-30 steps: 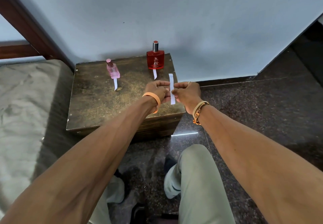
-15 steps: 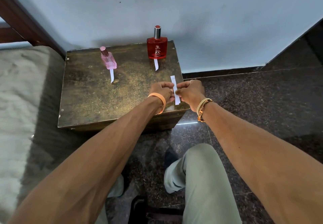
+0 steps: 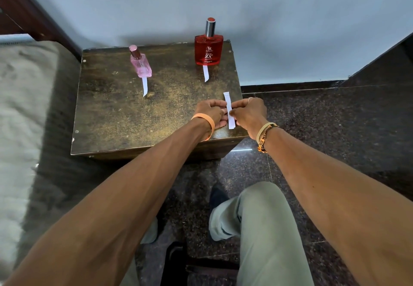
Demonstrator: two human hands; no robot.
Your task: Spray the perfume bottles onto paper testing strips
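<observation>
A low wooden table [image 3: 116, 118] with a worn, dark top stands against a pale wall [image 3: 268, 17] on a dark speckled floor [image 3: 335, 129]; a grey mattress [image 3: 26, 107] lies to its left. At the back of the table a red perfume bottle [image 3: 208, 49] stands upright with a silver collar and red cap. A smaller pink perfume bottle [image 3: 141, 65] stands to its left, leaning in this wide view. One white paper strip [image 3: 205, 73] lies on the table with its far end at the base of the red bottle. A second strip [image 3: 145, 88] lies likewise at the base of the pink bottle.

Over the near right corner of the table I hold a third strip [image 3: 229, 105] lengthwise, its ends pointing toward the wall and toward me. My left hand [image 3: 209, 110] pinches it from the left side, fingers curled. My right hand [image 3: 248, 111] pinches it from the right, thumb and forefinger closed on the paper. Both ends of the strip show free beyond my fingers. Whether the strip touches the tabletop I cannot tell.

An orange wristband [image 3: 206, 119] sits on my left wrist, a woven bracelet [image 3: 264, 134] on my right, and a ring [image 3: 249, 99] on a right finger. My knee [image 3: 257, 214], in pale green trousers, shows below.
</observation>
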